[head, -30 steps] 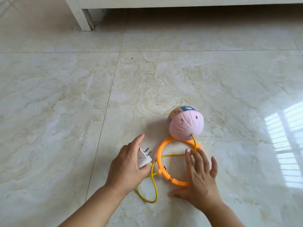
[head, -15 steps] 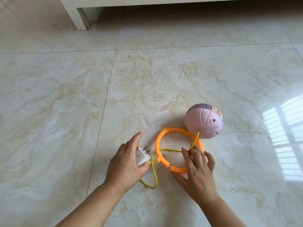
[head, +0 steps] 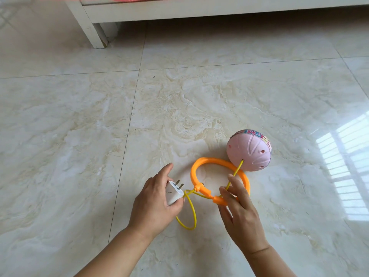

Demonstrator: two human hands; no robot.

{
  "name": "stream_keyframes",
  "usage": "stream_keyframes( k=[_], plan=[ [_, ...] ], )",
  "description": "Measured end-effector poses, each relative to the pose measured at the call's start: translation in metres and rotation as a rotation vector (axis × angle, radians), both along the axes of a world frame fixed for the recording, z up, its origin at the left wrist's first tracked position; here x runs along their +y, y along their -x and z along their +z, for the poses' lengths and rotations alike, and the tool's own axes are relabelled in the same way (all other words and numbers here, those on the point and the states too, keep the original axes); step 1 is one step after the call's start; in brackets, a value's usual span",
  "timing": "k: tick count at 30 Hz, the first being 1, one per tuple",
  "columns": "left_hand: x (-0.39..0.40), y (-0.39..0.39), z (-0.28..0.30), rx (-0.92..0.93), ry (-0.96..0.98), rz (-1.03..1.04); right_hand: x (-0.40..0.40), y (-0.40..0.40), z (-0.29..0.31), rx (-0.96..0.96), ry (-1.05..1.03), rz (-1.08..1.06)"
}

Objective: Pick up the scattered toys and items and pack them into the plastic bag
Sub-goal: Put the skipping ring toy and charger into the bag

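The pink ball has rolled rightward across the floor over the past second, and the right hand has shifted from pressing flat on the orange ring to pinching it. That hand now closes thumb and fingers on the ring's near arc, beside the yellow cord that runs up into a hole in the ball. The left hand is wrapped around a white plug adapter, prongs pointing away from the person, with the cord looping close under it.

All three parts of the skip toy lie near the middle of a large marble tile, well clear of the white bed frame at the far edge of the floor. No plastic bag is in view.

To lift cleanly, the ring probably wants to rise first so the cord draws the ball after it; gathering the slack loop into the same hand should stop the ball swinging or the cord snagging the adapter's prongs.

A colourful printed band circles the ball's top; large letters resembling "R" and "T" show, the rest turned away. No marking on the adapter can be read.
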State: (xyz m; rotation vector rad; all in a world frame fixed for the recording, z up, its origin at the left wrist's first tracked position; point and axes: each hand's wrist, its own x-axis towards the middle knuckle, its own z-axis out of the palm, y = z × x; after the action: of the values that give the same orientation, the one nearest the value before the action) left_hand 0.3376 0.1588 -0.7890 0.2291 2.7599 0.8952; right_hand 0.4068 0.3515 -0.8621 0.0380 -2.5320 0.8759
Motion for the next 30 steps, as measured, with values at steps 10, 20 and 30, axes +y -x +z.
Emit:
stream_keyframes(
  k=[10,20,30],
  plan=[
    [-0.001,0.009,0.004,-0.037,-0.034,-0.038,0.004,0.012,0.014,0.027,-0.185,-0.103],
    [0.002,0.015,0.048,-0.104,-0.053,-0.063,0.012,0.021,0.090,-0.269,-0.484,-0.248],
    [0.019,0.005,0.207,-0.141,-0.006,-0.150,0.011,-0.018,0.248,-0.483,-0.308,-0.309]
  ],
)
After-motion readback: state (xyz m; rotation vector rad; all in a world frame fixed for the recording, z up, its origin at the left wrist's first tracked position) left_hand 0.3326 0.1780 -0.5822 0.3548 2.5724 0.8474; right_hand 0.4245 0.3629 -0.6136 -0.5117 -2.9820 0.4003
